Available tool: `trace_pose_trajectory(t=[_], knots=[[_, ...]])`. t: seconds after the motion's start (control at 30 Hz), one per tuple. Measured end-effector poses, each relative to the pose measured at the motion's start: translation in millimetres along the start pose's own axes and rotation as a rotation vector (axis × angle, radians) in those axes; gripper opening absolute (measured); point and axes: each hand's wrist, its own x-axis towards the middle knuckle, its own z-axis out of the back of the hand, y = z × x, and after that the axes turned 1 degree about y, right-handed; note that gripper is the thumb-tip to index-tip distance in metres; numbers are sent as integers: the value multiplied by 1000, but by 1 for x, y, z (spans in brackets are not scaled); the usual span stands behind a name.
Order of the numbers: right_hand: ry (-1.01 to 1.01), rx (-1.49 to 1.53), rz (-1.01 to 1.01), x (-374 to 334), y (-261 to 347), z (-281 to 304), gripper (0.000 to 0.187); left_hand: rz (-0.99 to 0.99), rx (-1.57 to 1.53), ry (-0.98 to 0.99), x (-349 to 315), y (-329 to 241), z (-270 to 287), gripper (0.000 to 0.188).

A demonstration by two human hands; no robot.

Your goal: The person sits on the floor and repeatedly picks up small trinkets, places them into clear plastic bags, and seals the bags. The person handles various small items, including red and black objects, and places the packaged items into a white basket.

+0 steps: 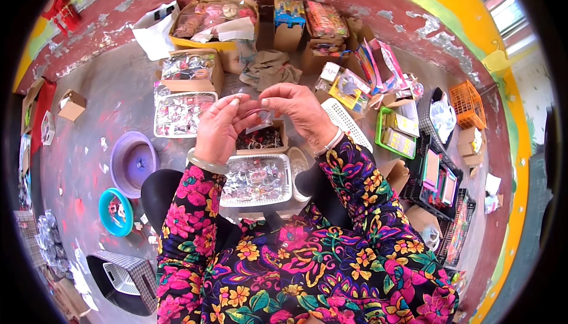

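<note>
- Both hands meet in front of the chest: the left hand (220,127) and the right hand (299,111) pinch a small clear packet (260,120) between their fingertips, closed on it from either side.
- Held in the air, the packet hangs just above a small cardboard box (261,140) of loose trinkets, with a white tray (256,180) of filled clear packets nearer the lap.
- Slipping looks like the main risk: the film seems thin and glossy, and only the fingertips grip it, so a loosened pinch could drop it among the trinkets below.
- Pulling the two sides unevenly could tear the film or spill whatever is inside.
- Transparent and small, the packet shows a hint of something pinkish inside; I cannot tell what it is.
- A purple bowl (132,163) and a teal bowl (115,211) sit on the floor well to the left.
</note>
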Motion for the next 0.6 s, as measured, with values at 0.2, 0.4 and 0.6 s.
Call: trace_pose_trajectory(t=[0.2,0.4,0.6], knots=[[2,106,28,2,-7,-3,11,3,28,-90,-2,-1,-8,21],[0,51,32,0,-10,-3,11,64,75,-113,1,7,5,14],[-32,-17,6,-6,-2,-2,14,113,149,-120,-4,6,4,14]])
